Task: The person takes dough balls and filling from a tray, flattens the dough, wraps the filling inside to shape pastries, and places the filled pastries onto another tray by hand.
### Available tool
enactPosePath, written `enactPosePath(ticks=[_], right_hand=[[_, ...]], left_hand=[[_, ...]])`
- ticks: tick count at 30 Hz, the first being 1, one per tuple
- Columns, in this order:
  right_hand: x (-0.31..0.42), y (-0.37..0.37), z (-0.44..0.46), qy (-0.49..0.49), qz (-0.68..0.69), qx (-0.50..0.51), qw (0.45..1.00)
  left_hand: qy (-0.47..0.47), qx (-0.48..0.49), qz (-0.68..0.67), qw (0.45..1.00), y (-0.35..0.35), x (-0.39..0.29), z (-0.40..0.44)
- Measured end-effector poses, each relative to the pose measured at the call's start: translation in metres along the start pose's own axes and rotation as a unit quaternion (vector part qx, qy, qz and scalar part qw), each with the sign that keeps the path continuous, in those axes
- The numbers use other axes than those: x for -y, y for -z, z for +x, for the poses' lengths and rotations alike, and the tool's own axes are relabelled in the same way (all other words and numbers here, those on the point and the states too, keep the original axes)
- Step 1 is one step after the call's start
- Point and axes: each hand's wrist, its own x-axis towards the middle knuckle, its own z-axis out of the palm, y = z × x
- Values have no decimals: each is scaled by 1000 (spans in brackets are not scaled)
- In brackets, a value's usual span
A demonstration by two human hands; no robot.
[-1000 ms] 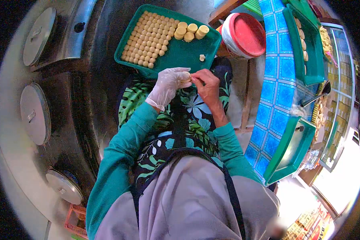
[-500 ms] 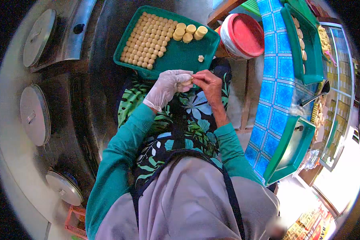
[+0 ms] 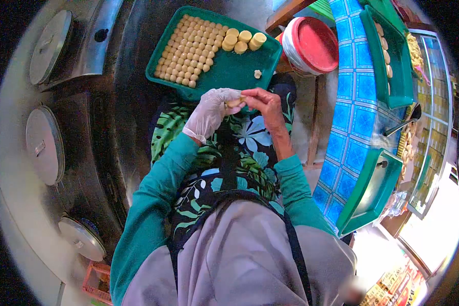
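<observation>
My left hand [image 3: 212, 112], in a thin whitish glove, is closed round a piece of pale dough [image 3: 234, 103] over my lap. Bare fingers of my right hand [image 3: 266, 104] pinch together at the right end of that piece. Just beyond both hands lies a green tray [image 3: 224, 71]. Rows of small round dough balls [image 3: 188, 48] fill its left part. Several stacked flat yellow discs [image 3: 241, 47] stand at its upper right, and a small pale lump [image 3: 258, 74] sits alone near the right side.
A red-lidded bucket [image 3: 316, 45] stands right of the tray. Further right, a blue tiled-pattern cloth [image 3: 349, 122] bears a green tray with oblong pieces [image 3: 405, 66] and another green tray [image 3: 341, 224]. Round metal lids [image 3: 45, 145] are at the left.
The right hand's fingers have shifted slightly over the dough, which shows a little more between the hands. The left hand stays closed around it.
</observation>
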Motion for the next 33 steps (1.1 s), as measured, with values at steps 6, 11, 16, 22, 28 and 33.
enactPosePath(ticks=[6,11,16,22,28,33], right_hand=[[-9,1,10,23,6,-17,1000],[-12,-2,16,50,-35,-43,997],[-15,2,19,97,-157,-61,981],[-20,7,27,54,-182,-67,980],[-34,22,56,174,-384,-127,898],[-28,15,67,250,-476,-158,829]], left_hand=[[22,-6,-45,999,3,6,6],[-54,1,-19,998,5,15,10],[-59,-30,-95,993,1,19,13],[-65,6,-119,991,4,18,16],[-75,2,-149,986,0,-1,19],[-90,9,-166,982,4,-1,17]])
